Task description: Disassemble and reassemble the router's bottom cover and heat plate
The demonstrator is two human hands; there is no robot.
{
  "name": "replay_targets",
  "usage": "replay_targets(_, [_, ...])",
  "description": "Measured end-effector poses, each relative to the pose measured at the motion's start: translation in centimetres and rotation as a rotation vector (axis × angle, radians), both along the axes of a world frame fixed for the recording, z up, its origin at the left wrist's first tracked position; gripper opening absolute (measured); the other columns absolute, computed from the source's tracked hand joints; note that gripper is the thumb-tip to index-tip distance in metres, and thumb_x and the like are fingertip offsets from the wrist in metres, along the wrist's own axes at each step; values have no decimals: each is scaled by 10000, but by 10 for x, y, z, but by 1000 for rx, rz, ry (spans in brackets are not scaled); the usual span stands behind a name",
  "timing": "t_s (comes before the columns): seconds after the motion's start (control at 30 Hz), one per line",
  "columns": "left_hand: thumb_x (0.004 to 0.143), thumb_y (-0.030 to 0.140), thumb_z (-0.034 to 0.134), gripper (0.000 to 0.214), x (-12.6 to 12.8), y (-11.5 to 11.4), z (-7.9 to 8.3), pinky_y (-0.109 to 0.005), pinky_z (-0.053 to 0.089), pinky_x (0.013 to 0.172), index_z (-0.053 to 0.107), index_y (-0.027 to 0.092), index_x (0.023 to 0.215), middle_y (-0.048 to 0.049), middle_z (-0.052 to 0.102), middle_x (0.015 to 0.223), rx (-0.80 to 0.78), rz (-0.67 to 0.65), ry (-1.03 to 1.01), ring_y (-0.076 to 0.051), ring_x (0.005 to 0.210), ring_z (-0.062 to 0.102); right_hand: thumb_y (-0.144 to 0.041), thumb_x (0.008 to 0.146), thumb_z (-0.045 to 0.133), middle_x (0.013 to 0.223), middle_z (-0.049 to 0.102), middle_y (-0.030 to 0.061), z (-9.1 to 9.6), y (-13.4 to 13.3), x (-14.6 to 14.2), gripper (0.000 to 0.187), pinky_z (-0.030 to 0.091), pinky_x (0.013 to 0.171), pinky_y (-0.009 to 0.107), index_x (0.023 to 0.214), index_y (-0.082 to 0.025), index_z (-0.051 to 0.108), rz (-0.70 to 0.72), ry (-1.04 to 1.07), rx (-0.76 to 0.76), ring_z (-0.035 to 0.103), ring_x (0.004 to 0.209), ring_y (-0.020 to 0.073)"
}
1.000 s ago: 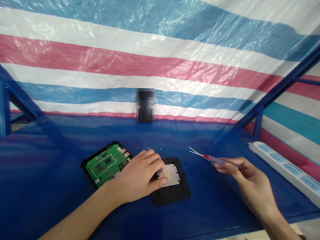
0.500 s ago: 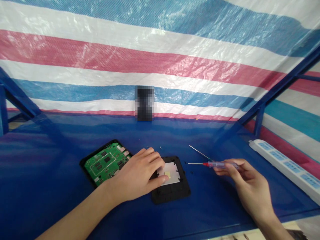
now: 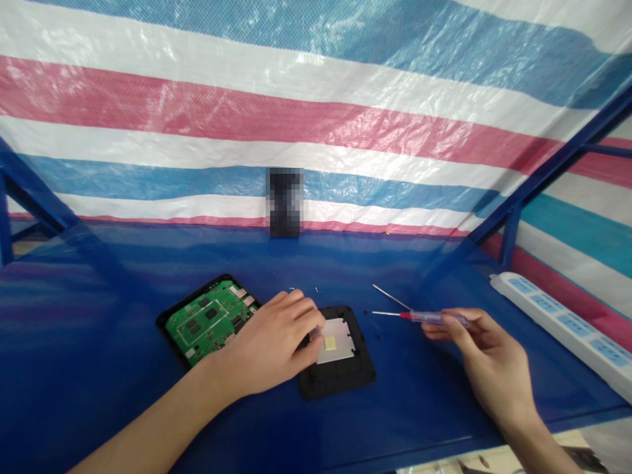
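My left hand (image 3: 273, 345) rests palm down on the left edge of a black square cover (image 3: 340, 372), its fingers bent and pressing on it. The cover carries a silver plate (image 3: 335, 342) with a small yellow pad. Left of that hand lies a green circuit board (image 3: 206, 320) in a black case half. My right hand (image 3: 486, 359) pinches a red-tipped clear-handled screwdriver (image 3: 424, 318), its shaft pointing left just above the blue table (image 3: 123, 395), right of the cover. A second thin metal rod (image 3: 390, 296) lies behind the shaft.
A white power strip (image 3: 563, 326) lies along the right edge. Tiny screws (image 3: 316, 289) are scattered behind the cover. A dark blurred object (image 3: 285, 202) stands against the striped tarp at the back. Blue frame posts rise at left and right.
The screwdriver has swung from pointing up-left to pointing level left, and my right hand shifted slightly left. My left hand has stayed on the cover.
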State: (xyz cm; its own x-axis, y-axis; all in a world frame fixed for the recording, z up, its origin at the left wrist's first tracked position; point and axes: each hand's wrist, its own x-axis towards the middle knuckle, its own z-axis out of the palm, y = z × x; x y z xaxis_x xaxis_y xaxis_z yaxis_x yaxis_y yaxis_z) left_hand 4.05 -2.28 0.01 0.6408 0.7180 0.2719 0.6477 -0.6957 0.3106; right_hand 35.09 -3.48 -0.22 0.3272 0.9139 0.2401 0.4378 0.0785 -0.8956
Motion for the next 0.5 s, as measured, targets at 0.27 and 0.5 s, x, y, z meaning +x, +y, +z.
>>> replay_targets(0.27, [1005,185,466,173,-1,0,-1,-393,429,831,607,188,906,-29,648,897,-6,-4,-1,-223,885,556,-712,677,740,669,774,78,-2,1,2,516,658,667,398,816,-224,641,-10,0,-19,762,602,277])
replay_targets(0.5, [1012,188,449,195,-1,-1,-2,-389,429,817,608,192,900,-29,650,887,-1,-4,0,-222,874,557,-730,648,745,656,771,73,-1,1,1,535,654,663,379,795,-225,644,-36,12,-23,754,588,261])
